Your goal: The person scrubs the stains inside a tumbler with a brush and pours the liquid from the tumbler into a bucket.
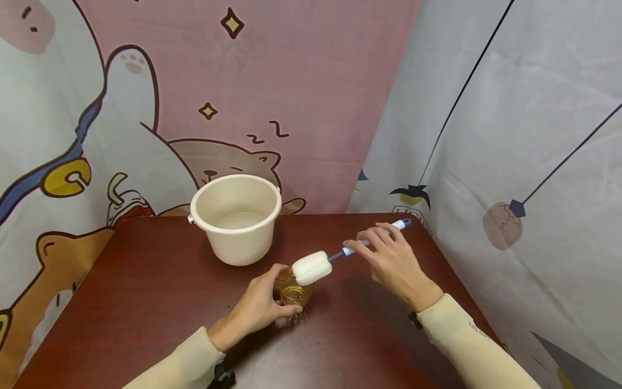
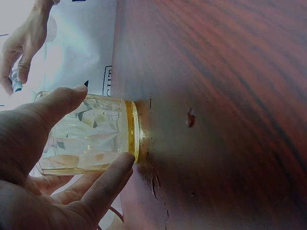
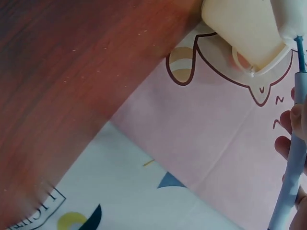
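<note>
An amber-tinted glass cup (image 1: pixel 294 294) stands on the table, and my left hand (image 1: pixel 262 302) grips it round the side. In the left wrist view the faceted glass (image 2: pixel 91 136) shows clear walls and a yellowish base, with thumb and fingers about it. My right hand (image 1: pixel 391 259) holds a sponge bottle brush by its white and blue handle (image 3: pixel 290 177). The brush's white sponge head (image 1: pixel 312 268) is over the cup's rim, tilted down to the left; whether it touches the rim I cannot tell.
A cream bucket (image 1: pixel 243 243) stands at the back of the dark red wooden table (image 1: pixel 160 302). Small wet drops (image 2: pixel 191 117) lie on the tabletop near the cup. Printed cloth (image 1: pixel 311 81) hangs behind the table and along its right side.
</note>
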`<control>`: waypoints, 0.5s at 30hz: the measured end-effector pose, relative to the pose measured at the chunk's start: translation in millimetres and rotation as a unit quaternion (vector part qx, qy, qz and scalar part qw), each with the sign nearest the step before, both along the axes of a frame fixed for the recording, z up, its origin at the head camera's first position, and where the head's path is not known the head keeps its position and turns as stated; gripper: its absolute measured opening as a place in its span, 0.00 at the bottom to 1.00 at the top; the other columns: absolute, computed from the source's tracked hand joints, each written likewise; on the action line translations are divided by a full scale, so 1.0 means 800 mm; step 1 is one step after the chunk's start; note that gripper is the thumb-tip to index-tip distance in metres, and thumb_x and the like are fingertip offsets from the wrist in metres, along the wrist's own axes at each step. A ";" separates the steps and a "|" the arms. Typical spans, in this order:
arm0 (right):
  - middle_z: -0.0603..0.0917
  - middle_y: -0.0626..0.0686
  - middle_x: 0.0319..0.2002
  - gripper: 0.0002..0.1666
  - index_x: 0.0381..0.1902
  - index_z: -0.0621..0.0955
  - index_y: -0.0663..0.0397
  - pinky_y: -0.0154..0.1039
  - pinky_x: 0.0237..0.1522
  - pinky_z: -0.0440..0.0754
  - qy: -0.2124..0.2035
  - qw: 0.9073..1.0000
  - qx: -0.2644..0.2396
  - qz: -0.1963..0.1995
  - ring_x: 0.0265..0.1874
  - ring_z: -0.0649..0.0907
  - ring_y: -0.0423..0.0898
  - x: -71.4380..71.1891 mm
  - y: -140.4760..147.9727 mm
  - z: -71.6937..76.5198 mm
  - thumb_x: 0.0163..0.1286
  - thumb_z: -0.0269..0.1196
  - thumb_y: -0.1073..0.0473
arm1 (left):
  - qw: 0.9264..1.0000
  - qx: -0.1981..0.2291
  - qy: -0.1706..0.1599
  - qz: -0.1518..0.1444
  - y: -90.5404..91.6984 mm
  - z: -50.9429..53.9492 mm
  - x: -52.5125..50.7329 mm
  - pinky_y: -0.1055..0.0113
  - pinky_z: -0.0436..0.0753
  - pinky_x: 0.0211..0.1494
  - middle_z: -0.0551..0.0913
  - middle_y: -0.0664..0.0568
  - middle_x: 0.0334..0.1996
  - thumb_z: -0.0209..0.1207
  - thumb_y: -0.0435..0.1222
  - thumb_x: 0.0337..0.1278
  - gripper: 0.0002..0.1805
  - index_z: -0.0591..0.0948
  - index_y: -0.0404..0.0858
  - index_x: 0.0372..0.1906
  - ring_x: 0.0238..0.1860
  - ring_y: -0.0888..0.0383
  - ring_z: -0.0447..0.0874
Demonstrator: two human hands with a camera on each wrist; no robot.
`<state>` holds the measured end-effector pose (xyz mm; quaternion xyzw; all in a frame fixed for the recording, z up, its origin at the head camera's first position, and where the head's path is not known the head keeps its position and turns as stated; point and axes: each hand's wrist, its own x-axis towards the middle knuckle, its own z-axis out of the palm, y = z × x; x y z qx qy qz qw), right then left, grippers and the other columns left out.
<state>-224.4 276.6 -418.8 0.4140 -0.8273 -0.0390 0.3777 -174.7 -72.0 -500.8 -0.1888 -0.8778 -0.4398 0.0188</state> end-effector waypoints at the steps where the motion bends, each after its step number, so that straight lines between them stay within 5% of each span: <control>1: 0.90 0.54 0.50 0.34 0.63 0.90 0.43 0.61 0.71 0.86 0.005 1.000 0.003 0.008 0.53 0.90 0.58 0.000 -0.002 0.002 0.62 0.74 0.75 | 1.000 0.000 -0.001 0.001 0.000 0.000 0.000 0.61 0.91 0.54 0.96 0.47 0.55 0.94 0.43 0.46 0.46 0.81 0.45 0.70 0.51 0.51 0.97; 10: 0.91 0.53 0.51 0.30 0.64 0.91 0.41 0.56 0.75 0.86 0.034 0.998 0.042 0.039 0.54 0.91 0.56 0.006 -0.022 0.025 0.71 0.68 0.73 | 0.999 -0.026 -0.005 0.020 0.001 0.002 0.002 0.62 0.89 0.53 0.95 0.51 0.57 0.94 0.48 0.45 0.48 0.81 0.45 0.72 0.51 0.58 0.92; 15: 0.92 0.51 0.55 0.32 0.65 0.91 0.37 0.54 0.80 0.82 0.037 0.995 0.082 0.033 0.58 0.91 0.54 0.010 -0.034 0.035 0.67 0.75 0.71 | 1.000 -0.025 -0.001 0.018 0.001 0.003 0.000 0.63 0.88 0.54 0.94 0.53 0.58 0.94 0.49 0.45 0.46 0.82 0.47 0.70 0.53 0.59 0.90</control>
